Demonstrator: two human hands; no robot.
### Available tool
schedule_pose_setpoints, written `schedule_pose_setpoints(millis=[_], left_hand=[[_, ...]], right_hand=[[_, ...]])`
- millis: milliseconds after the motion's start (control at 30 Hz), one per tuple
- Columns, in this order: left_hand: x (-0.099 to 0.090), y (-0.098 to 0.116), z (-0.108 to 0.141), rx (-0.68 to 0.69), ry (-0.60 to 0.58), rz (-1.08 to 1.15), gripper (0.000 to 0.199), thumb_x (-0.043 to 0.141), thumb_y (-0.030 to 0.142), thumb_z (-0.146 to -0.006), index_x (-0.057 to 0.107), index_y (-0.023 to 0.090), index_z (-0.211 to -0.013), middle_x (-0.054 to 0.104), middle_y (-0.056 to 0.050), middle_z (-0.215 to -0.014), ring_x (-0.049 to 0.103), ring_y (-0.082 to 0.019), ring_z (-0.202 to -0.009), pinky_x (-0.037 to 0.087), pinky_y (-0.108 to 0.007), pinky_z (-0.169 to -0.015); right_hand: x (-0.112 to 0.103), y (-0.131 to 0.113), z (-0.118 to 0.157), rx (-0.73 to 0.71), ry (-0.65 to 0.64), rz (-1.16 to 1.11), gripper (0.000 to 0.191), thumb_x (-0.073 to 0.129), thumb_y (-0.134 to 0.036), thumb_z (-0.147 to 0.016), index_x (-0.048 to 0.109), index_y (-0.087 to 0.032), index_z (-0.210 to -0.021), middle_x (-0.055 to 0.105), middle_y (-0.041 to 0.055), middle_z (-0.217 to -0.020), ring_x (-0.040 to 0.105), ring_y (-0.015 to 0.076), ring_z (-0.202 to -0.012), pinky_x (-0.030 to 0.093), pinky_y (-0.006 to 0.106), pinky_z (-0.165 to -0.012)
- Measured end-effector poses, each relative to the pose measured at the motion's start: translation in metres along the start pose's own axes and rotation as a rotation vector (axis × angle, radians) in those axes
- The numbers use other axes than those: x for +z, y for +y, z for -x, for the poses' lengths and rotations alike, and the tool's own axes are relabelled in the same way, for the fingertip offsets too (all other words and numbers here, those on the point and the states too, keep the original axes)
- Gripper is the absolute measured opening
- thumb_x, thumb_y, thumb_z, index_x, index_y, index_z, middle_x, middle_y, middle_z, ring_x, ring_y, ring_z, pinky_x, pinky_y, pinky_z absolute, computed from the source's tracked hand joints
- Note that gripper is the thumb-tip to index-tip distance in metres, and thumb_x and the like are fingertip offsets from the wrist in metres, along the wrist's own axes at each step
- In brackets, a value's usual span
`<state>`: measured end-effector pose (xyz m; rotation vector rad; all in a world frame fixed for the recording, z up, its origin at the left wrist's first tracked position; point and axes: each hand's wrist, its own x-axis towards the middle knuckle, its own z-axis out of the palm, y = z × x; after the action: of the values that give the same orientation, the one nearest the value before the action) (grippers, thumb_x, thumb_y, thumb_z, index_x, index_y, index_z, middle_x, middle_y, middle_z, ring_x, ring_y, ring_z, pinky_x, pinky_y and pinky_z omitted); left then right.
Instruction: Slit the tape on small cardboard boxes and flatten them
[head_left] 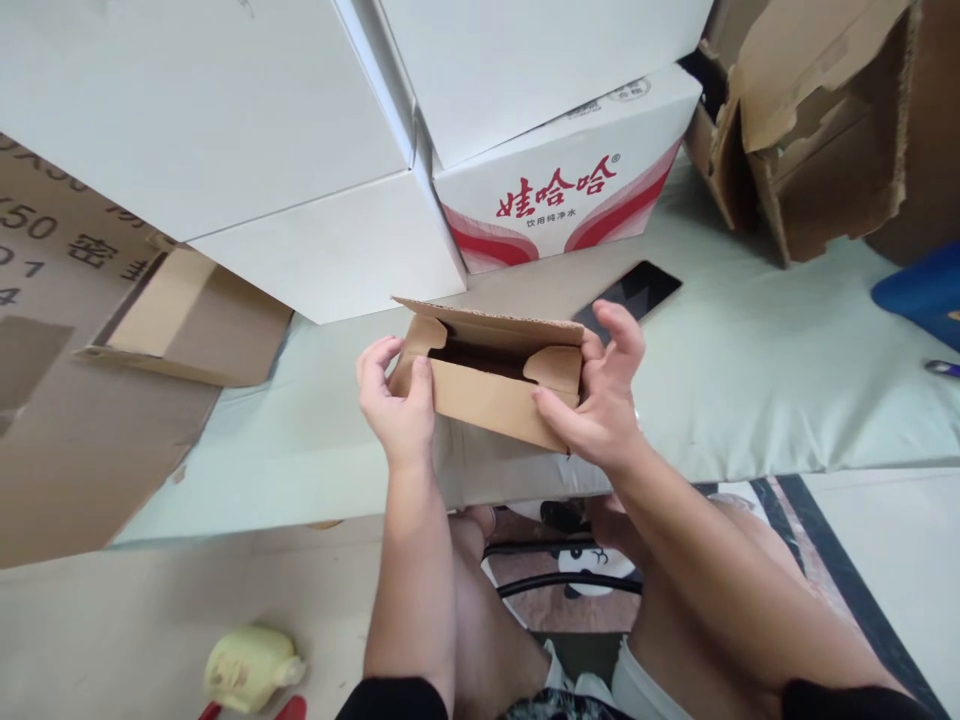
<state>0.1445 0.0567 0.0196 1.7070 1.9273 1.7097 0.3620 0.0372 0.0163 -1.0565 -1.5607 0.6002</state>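
Note:
A small brown cardboard box (495,395) is held up over the front part of the green-covered surface. Its long lid flap stands raised at the back, and two short side flaps fold inward over a dark interior. My left hand (397,395) grips the box's left end, thumb on the front panel. At the right end, my right hand (604,390) holds it with the thumb at the front corner and a finger raised. Whatever lies deeper inside the box is hidden in shadow.
Behind stand white cartons (330,250) and a red-and-white printed carton (562,190). A black phone (637,290) lies behind my right hand. An open brown box (195,320) is at left, torn cardboard (832,150) at right. A yellow bottle (247,668) lies on the floor.

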Motion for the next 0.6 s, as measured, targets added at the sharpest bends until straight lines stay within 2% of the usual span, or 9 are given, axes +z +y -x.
schedule_pose_setpoints(millis=[33,100,200,267,333,400,467,533,600], left_hand=[[0.001,0.000,0.000,-0.007,0.016,-0.006,0.025,0.067,0.027,-0.085,0.064,0.020,-0.109,0.067,-0.011,-0.117,0.066,-0.023,-0.118,0.054,-0.040,-0.107],[0.003,-0.001,0.000,-0.002,0.041,-0.005,0.028,0.067,0.028,-0.084,0.066,0.019,-0.110,0.067,-0.012,-0.119,0.067,-0.023,-0.118,0.054,-0.039,-0.107],[0.002,-0.001,-0.002,0.058,0.029,-0.002,0.029,0.063,0.027,-0.087,0.071,0.019,-0.113,0.069,-0.012,-0.126,0.067,-0.022,-0.122,0.053,-0.040,-0.110],[-0.001,-0.001,-0.004,0.121,-0.040,0.015,0.029,0.058,0.025,-0.089,0.076,0.019,-0.111,0.074,-0.011,-0.125,0.069,-0.022,-0.121,0.052,-0.042,-0.112],[-0.003,-0.002,-0.006,0.158,-0.120,0.037,0.028,0.057,0.023,-0.089,0.079,0.019,-0.105,0.079,-0.010,-0.116,0.073,-0.023,-0.115,0.054,-0.044,-0.110],[-0.004,-0.003,-0.008,0.149,-0.151,0.046,0.027,0.057,0.022,-0.088,0.081,0.018,-0.099,0.081,-0.010,-0.110,0.075,-0.024,-0.109,0.056,-0.045,-0.107],[-0.004,-0.003,-0.008,0.115,-0.136,0.041,0.028,0.056,0.021,-0.086,0.082,0.018,-0.097,0.081,-0.009,-0.108,0.076,-0.024,-0.108,0.058,-0.045,-0.104],[-0.003,-0.002,-0.008,0.097,-0.116,0.036,0.029,0.055,0.020,-0.085,0.082,0.019,-0.095,0.082,-0.009,-0.107,0.077,-0.024,-0.108,0.059,-0.044,-0.104],[-0.002,-0.001,-0.008,0.093,-0.103,0.037,0.030,0.055,0.020,-0.084,0.083,0.019,-0.094,0.082,-0.008,-0.106,0.077,-0.023,-0.107,0.059,-0.043,-0.103]], right_hand=[[-0.001,0.000,-0.001,-0.026,0.004,-0.023,0.071,0.059,-0.030,-0.085,0.026,-0.031,-0.147,0.033,0.0145,-0.158,0.038,0.0291,-0.150,0.041,0.054,-0.121],[-0.003,0.000,-0.004,-0.105,-0.011,-0.075,0.054,0.058,-0.025,-0.087,0.045,-0.029,-0.140,0.053,0.0121,-0.147,0.049,0.0282,-0.143,0.044,0.052,-0.118],[-0.006,-0.001,-0.007,-0.135,-0.085,-0.061,0.024,0.054,-0.020,-0.090,0.068,-0.026,-0.108,0.076,0.0059,-0.105,0.063,0.0274,-0.127,0.051,0.049,-0.110],[-0.005,-0.001,-0.008,-0.141,-0.091,-0.027,0.021,0.053,-0.019,-0.091,0.072,-0.026,-0.094,0.078,0.0041,-0.090,0.065,0.0279,-0.123,0.053,0.048,-0.105],[-0.006,0.000,-0.008,-0.170,-0.096,-0.032,0.021,0.052,-0.021,-0.092,0.073,-0.026,-0.092,0.079,0.0037,-0.090,0.067,0.0271,-0.120,0.054,0.047,-0.102],[-0.012,0.005,-0.009,-0.143,-0.032,-0.038,0.023,0.049,-0.025,-0.094,0.071,-0.025,-0.091,0.079,0.0045,-0.094,0.070,0.0253,-0.112,0.056,0.045,-0.098],[-0.023,0.013,-0.011,0.010,0.113,0.075,0.023,0.046,-0.029,-0.094,0.067,-0.024,-0.089,0.076,0.0063,-0.094,0.071,0.0239,-0.097,0.056,0.043,-0.090],[-0.036,0.022,-0.014,0.272,0.193,0.337,0.019,0.048,-0.033,-0.091,0.064,-0.023,-0.089,0.074,0.0076,-0.092,0.068,0.0241,-0.086,0.054,0.043,-0.081],[-0.048,0.032,-0.015,0.530,0.038,0.612,0.024,0.051,-0.042,-0.089,0.064,-0.022,-0.096,0.073,0.0099,-0.094,0.067,0.0269,-0.083,0.051,0.043,-0.074]])
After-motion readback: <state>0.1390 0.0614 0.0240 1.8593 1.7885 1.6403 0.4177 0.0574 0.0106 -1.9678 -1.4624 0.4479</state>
